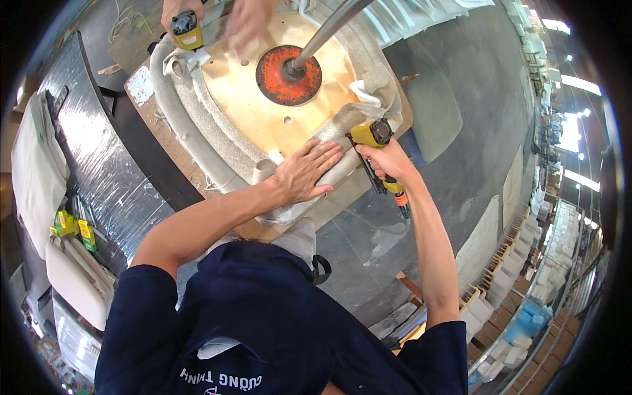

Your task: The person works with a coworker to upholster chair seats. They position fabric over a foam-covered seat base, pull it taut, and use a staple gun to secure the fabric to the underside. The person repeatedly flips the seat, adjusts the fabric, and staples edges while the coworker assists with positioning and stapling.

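Observation:
An upturned chair seat lies on a workbench, showing a pale plywood underside, a rusty orange round plate and a metal leg post. Beige fabric wraps its rim. My left hand presses flat on the fabric at the near edge, fingers spread. My right hand grips a yellow staple gun with its nose against the fabric beside my left fingertips. At the far side another person's hands hold a second yellow staple gun and touch the plywood.
A dark wrapped panel runs along the left, with small yellow-green boxes and pale cushions beyond it. A grey-green seat pad lies on the floor to the right. Shelves of white foam pieces line the right.

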Available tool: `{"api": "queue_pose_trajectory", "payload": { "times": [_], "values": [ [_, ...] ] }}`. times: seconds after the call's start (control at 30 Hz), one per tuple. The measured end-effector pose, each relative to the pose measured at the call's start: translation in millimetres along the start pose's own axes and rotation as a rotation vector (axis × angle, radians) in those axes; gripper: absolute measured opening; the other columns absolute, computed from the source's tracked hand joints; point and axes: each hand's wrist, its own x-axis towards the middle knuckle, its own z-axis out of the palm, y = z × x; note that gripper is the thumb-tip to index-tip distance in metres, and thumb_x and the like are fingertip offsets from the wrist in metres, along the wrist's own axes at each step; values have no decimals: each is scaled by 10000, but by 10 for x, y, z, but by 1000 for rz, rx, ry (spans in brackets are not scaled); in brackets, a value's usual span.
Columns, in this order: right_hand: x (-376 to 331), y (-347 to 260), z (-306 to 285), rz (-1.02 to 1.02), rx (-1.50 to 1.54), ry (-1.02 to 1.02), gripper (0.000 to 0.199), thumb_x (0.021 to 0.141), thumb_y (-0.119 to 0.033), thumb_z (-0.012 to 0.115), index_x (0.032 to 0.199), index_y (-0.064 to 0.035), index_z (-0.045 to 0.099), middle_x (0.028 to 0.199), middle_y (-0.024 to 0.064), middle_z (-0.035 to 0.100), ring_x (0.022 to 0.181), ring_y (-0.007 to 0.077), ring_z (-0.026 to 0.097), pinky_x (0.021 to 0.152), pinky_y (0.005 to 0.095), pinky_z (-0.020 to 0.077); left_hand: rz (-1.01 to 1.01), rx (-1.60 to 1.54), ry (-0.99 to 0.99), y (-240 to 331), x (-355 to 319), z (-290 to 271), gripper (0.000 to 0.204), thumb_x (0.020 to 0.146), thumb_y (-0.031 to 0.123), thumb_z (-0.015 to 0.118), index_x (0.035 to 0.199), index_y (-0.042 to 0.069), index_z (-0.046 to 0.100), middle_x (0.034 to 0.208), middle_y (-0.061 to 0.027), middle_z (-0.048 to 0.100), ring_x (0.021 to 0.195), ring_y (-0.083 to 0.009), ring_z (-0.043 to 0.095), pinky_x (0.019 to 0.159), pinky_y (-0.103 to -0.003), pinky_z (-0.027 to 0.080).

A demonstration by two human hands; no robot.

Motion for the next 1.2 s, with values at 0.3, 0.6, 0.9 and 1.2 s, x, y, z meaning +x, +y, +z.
{"api": "queue_pose_trajectory", "payload": {
  "times": [0.3, 0.6, 0.9, 1.2],
  "values": [
    [-161, 20, 393, -23, -76, -66, 303, 911, -302, 785, 893, -14, 694, 643, 30, 616, 494, 111, 536, 462, 312, 410, -169, 186, -96, 42, -507, -172, 802, 1049, 581, 449, 1609, 11, 386, 1709, -117, 353, 1600, -251, 273, 1331, -511, 107],
    [-215, 23, 416, -42, -31, -45, 342, 921, -327, 797, 952, 1, 709, 628, 39, 613, 503, 113, 560, 469, 328, 430, 61, 154, -211, 392, -222, -69, 910, 1019, 544, 510, 1633, -80, 265, 1709, -244, 293, 1606, -396, 222, 1328, -510, 115],
    [-221, 119, 571, 23, -192, -64, 451, 881, -405, 800, 887, 39, 726, 651, 85, 664, 539, 159, 627, 531, 354, 496, 19, 315, -318, 112, -571, -176, 929, 1043, 717, 319, 1682, 48, 241, 1772, -66, 216, 1641, -223, 140, 1344, -478, 27],
    [-392, 149, 909, -34, -287, -70, 571, 846, -449, 809, 1070, 72, 747, 914, 225, 765, 893, 312, 753, 818, 416, 571, -46, 441, -398, 208, -906, -488, 897, 1035, 687, 385, 1679, 75, 268, 1761, -74, 242, 1632, -226, 178, 1344, -485, 72]
  ]
}}
